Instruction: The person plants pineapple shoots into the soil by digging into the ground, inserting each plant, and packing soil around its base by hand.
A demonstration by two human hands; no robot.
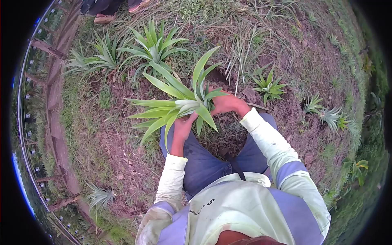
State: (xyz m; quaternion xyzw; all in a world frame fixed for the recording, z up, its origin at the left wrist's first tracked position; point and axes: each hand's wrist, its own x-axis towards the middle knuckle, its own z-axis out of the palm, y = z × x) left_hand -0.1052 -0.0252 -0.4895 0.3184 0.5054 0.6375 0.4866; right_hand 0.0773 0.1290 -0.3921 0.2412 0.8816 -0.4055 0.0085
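A large green plant [188, 104] with long pointed leaves is held in front of my knees, its leaves spreading mostly to the left. My left hand [182, 127] is at its near side, below the pale centre, with fingers partly hidden behind the leaves. On the right side of the plant, my right hand [223, 102] is closed around the lower part, its fingertips covered by leaves. Dark loose soil [222, 75] shows just beyond the plant.
Similar plants stand in the soil at the upper left [154, 51] and right [268, 86], with a small one [100, 197] at the lower left. Another person's feet [105, 18] show at the top left. Dry grass [253, 32] covers the ground ahead.
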